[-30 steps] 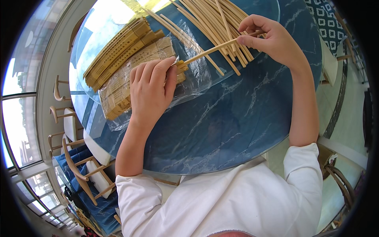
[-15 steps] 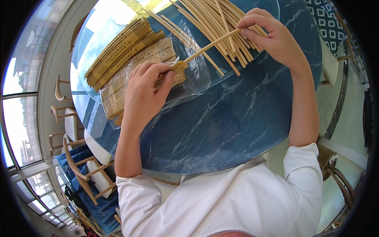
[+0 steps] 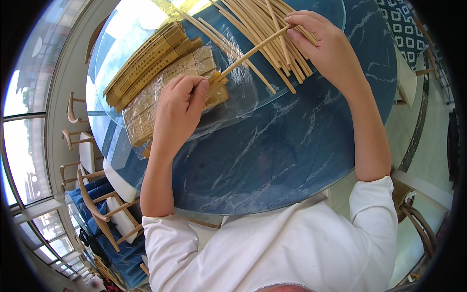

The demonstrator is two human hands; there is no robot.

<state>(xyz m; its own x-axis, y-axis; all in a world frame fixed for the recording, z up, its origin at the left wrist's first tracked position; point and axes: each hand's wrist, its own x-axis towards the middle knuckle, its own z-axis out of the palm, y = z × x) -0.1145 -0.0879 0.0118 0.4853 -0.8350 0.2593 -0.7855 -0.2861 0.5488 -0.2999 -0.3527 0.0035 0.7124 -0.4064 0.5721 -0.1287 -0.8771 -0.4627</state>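
Observation:
My left hand (image 3: 181, 104) is closed in a pinch on a gold paper chopstick sleeve (image 3: 214, 77), above the plastic-wrapped bundle. A pale wooden chopstick (image 3: 255, 50) slants up to the right from the sleeve's mouth; whether a second one lies against it I cannot tell. My right hand (image 3: 323, 46) pinches its far end between thumb and fingers. Beneath and beside that hand lies a loose heap of chopsticks (image 3: 250, 22). Stacked gold printed sleeves (image 3: 146, 63) lie at the far left, and more sleeves (image 3: 138, 117) sit in clear plastic nearer me.
Everything lies on a round blue marbled table (image 3: 272, 155) with a round glass top (image 3: 335, 14) at its far part. Loose clear plastic film (image 3: 243, 100) spreads beside the wrapped sleeves. Wooden chairs (image 3: 104, 214) stand at the left, near tall windows (image 3: 26, 155).
My right hand has shifted a little left and toward the sleeve, with the chopstick in it. My left hand has moved slightly left, its fingers now closer together.

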